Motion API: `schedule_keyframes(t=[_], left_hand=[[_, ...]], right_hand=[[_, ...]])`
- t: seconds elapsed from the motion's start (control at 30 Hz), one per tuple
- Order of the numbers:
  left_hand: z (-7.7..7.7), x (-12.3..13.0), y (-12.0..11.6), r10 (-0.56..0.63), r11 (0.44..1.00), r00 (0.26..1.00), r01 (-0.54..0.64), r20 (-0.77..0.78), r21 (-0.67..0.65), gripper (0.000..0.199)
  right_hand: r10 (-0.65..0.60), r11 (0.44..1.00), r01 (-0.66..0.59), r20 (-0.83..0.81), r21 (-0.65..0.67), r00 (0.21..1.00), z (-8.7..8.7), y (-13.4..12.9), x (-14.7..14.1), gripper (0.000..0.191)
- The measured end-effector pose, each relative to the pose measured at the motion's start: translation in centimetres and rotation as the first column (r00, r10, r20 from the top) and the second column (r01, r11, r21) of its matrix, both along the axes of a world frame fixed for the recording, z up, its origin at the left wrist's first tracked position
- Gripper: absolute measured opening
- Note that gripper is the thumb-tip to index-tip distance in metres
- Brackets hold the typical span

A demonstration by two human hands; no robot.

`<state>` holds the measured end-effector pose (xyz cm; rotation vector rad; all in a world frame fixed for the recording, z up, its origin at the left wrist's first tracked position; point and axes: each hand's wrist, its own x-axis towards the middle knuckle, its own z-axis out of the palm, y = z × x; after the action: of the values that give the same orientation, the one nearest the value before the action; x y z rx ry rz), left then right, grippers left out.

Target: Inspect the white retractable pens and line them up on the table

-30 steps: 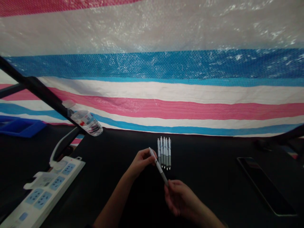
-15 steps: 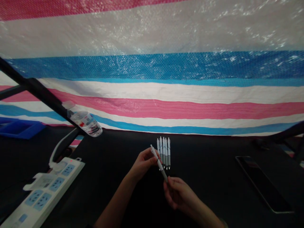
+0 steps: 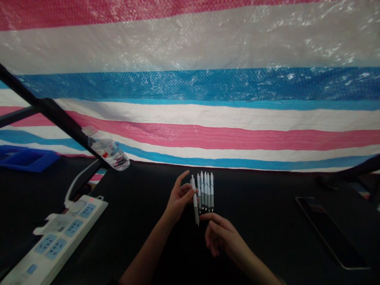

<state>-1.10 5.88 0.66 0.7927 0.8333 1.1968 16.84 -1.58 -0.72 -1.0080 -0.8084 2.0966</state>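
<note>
A white pen with a grey grip (image 3: 195, 202) stands nearly upright in the view, its tip toward me. My left hand (image 3: 178, 199) pinches its upper part between the thumb and the bent fingers, with the index finger raised. My right hand (image 3: 222, 234) is close to the pen's lower end. Its index finger stretches to the tip, seemingly touching it, while the thumb is apart and the other fingers curl loosely around nothing. Just right of the held pen, several matching pens (image 3: 205, 192) lie side by side in a row on the black table (image 3: 252, 206).
A white power strip (image 3: 56, 237) with a plugged-in cable lies at the left. Behind it are a clear bottle of water (image 3: 112, 154), a black metal bar (image 3: 59, 118) and a blue tray (image 3: 32, 159). A dark phone (image 3: 331, 231) lies at the right. Striped sheeting (image 3: 208, 138) hangs behind.
The held pen has turned from slanted to nearly upright, beside the row. My right hand has let go of its grip end and stretched out the index finger. My left index finger has lifted.
</note>
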Motion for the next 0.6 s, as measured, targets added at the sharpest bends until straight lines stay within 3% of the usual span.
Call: schedule_keyframes(t=[0.13,0.33,0.6], left_hand=[[-0.38,0.01,0.15,0.007,1.0,0.997,-0.007,-0.078,-0.005,0.046],[-0.33,0.1,0.24,-0.012,1.0,0.997,0.011,-0.077,-0.015,0.065],[0.02,0.03,0.2,0.012,1.0,0.996,-0.014,-0.093,-0.017,0.056]], right_hand=[[-0.002,1.0,0.001,0.019,0.008,1.0,0.1,0.13,0.02,0.056],[-0.009,1.0,0.009,0.023,0.017,1.0,0.07,0.1,0.15,0.051],[-0.009,1.0,0.009,0.029,0.008,1.0,0.15,0.05,0.32,0.046]])
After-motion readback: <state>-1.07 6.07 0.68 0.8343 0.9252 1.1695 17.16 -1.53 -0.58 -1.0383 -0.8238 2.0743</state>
